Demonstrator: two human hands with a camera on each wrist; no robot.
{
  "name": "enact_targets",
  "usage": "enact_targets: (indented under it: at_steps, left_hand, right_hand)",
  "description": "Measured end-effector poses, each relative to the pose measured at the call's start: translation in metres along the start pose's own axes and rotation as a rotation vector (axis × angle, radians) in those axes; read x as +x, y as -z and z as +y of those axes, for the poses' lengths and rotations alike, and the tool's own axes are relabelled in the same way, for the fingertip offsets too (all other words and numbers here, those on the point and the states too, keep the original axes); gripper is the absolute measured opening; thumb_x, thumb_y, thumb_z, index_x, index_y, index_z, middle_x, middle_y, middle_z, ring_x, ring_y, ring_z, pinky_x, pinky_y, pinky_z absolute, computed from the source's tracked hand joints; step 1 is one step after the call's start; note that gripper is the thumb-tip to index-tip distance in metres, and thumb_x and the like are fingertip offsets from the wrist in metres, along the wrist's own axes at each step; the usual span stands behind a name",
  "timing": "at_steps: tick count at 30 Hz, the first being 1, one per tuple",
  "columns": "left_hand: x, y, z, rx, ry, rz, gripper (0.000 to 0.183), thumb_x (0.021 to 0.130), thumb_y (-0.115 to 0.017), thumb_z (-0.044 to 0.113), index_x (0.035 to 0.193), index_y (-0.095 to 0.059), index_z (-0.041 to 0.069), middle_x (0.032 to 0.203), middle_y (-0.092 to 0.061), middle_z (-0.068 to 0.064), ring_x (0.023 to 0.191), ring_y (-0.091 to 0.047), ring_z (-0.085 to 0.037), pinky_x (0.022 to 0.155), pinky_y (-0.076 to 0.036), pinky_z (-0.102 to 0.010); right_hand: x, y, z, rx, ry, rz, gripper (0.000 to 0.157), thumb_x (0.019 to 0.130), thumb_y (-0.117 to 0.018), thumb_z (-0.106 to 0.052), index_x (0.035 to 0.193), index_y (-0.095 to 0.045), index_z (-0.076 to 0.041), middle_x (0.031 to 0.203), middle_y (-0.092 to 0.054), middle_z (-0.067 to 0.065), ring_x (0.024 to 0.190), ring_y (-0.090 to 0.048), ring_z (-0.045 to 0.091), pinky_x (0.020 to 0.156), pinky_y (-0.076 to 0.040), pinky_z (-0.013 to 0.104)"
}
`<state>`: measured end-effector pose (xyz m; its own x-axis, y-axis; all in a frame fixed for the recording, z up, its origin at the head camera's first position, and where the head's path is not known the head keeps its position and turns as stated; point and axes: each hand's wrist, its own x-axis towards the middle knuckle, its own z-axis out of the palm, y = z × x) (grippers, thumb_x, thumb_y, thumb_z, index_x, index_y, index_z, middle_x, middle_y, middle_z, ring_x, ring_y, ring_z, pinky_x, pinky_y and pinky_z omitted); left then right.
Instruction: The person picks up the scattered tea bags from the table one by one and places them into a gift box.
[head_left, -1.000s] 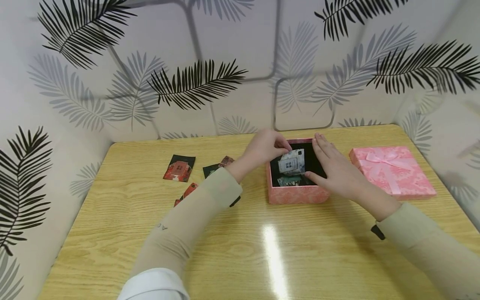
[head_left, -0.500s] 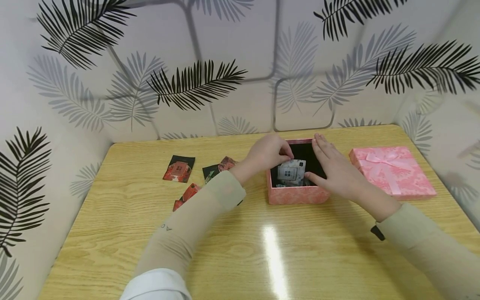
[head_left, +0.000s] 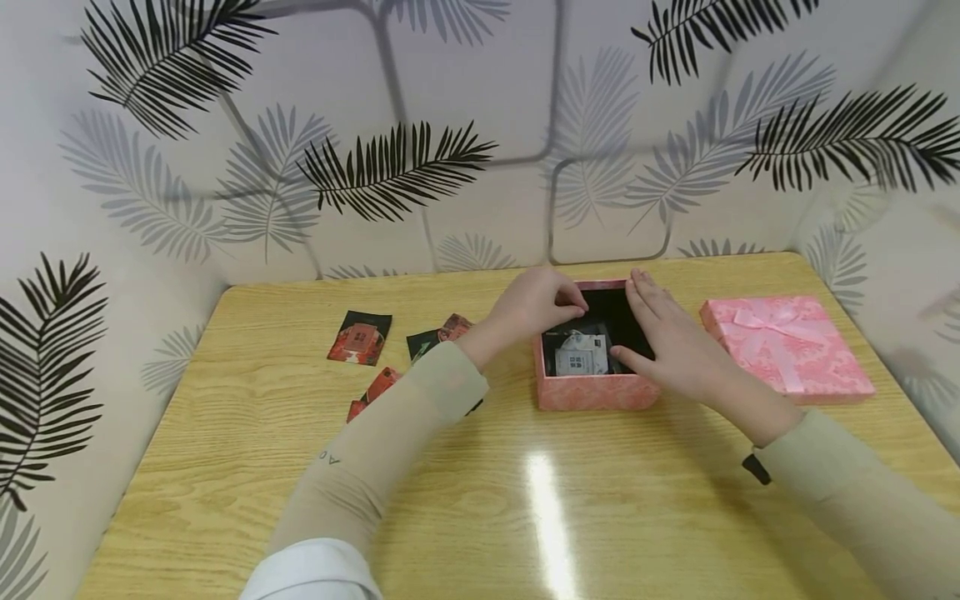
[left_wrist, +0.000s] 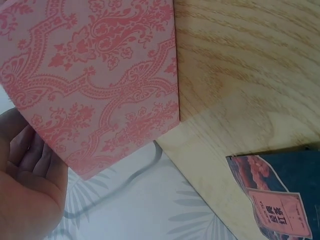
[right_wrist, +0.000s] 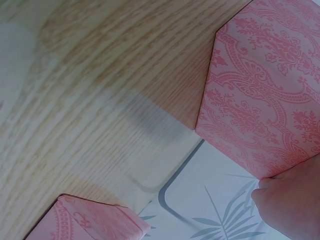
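A pink patterned gift box (head_left: 596, 392) stands without its lid on the table, its inside dark. A white and grey sachet (head_left: 581, 357) lies in it near the front wall. My left hand (head_left: 528, 304) reaches over the box's left rim, fingers loosely bent above the sachet and apart from it. In the left wrist view, the box's outer wall (left_wrist: 110, 80) hides those fingertips. On the right rim rests my right hand (head_left: 678, 346), its fingers extended along the edge and its thumb over the opening.
The pink lid with a ribbon bow (head_left: 787, 343) lies to the right of the box. A dark sachet with a red label (head_left: 359, 337) lies at the left, several others near it, partly under the left forearm (head_left: 382, 450). A patterned wall backs the table (head_left: 480, 533).
My left hand has lowered the white sachet into the box and let it go; the sachet now lies lower, near the front wall. The right hand has stayed on the rim.
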<state>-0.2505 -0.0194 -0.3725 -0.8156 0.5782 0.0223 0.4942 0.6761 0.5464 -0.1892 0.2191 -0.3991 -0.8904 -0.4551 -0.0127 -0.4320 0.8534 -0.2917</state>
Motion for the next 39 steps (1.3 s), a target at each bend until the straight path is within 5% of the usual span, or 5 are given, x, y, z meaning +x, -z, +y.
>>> enact_targets:
  at_steps: [17,32,39]
  left_hand:
    - [-0.014,0.017,-0.018,-0.198,0.054,0.156,0.017,0.102,-0.074,0.016,0.114,-0.084,0.008,0.114,-0.081,-0.008,0.101,-0.076,-0.021,0.091,-0.061,-0.03]
    - [-0.035,0.043,-0.039,-0.28,0.134,0.226,0.019,0.104,-0.071,0.014,0.117,-0.081,0.004,0.108,-0.081,-0.014,0.099,-0.076,-0.027,0.089,-0.062,-0.035]
    - [-0.051,0.054,-0.061,-0.283,0.171,0.27,0.02,0.105,-0.07,0.017,0.117,-0.081,0.005,0.108,-0.081,-0.016,0.101,-0.076,-0.028,0.095,-0.062,-0.041]
  right_hand:
    - [-0.004,0.001,-0.001,0.027,0.0,0.001,0.097,0.107,-0.06,-0.045,0.168,-0.005,0.004,0.179,0.001,0.021,0.167,-0.003,0.04,0.134,-0.014,0.06]
    - [-0.003,0.0,-0.002,0.026,-0.001,0.008,0.097,0.106,-0.061,-0.043,0.169,-0.003,0.003,0.179,0.001,0.02,0.167,-0.004,0.041,0.134,-0.014,0.061]
    - [-0.002,0.0,-0.003,0.02,-0.005,0.001,0.097,0.106,-0.06,-0.045,0.169,-0.002,0.002,0.179,0.002,0.02,0.167,-0.003,0.04,0.134,-0.014,0.06]
